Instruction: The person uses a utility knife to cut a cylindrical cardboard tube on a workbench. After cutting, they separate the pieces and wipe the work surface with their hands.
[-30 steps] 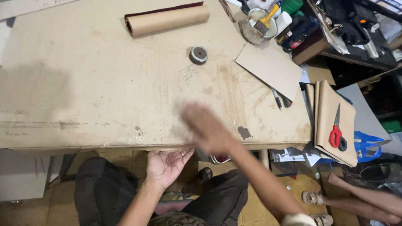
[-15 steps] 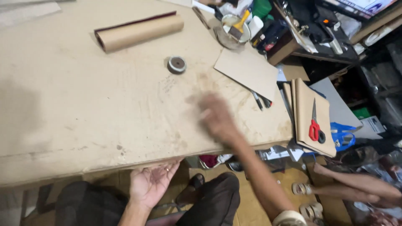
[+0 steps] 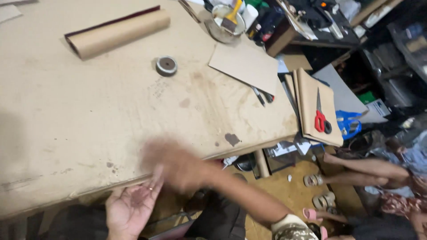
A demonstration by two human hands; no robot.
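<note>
Left hand: the left hand (image 3: 129, 209) sits at the lower left of the frame, just below the front edge of the counter (image 3: 89, 115), palm up and cupped open, fingers spread, a ring on one finger; dark crumbs or dust seem to lie in the palm, and it grips nothing.
Right hand: the right hand (image 3: 171, 162) is a blur at the lower middle of the frame, over the counter's front edge and just above the left hand's fingertips; whether it is open or closed I cannot tell, and nothing shows in it.
Counter surface: pale brown board, stained and scuffed, with a dark spot (image 3: 232, 139) near the front edge to the right of the right hand.
Paper roll: a roll of brown paper (image 3: 118, 34) lies at the upper left, well apart from both hands.
Round tin: a small round metal tin (image 3: 166, 66) stands just below the roll's right end.
Cardboard sheet: a flat cardboard sheet (image 3: 244, 64) lies at the upper middle, with pens (image 3: 262, 95) poking out from under its lower edge.
Pot: a pot with a brush (image 3: 227, 20) stands at the top edge.
Scissors: red-handled scissors (image 3: 320, 116) lie on a stack of brown boards (image 3: 311, 89) off the counter's right end.
Other person: bare legs (image 3: 360, 171) and sandalled feet show on the floor at the lower right.
</note>
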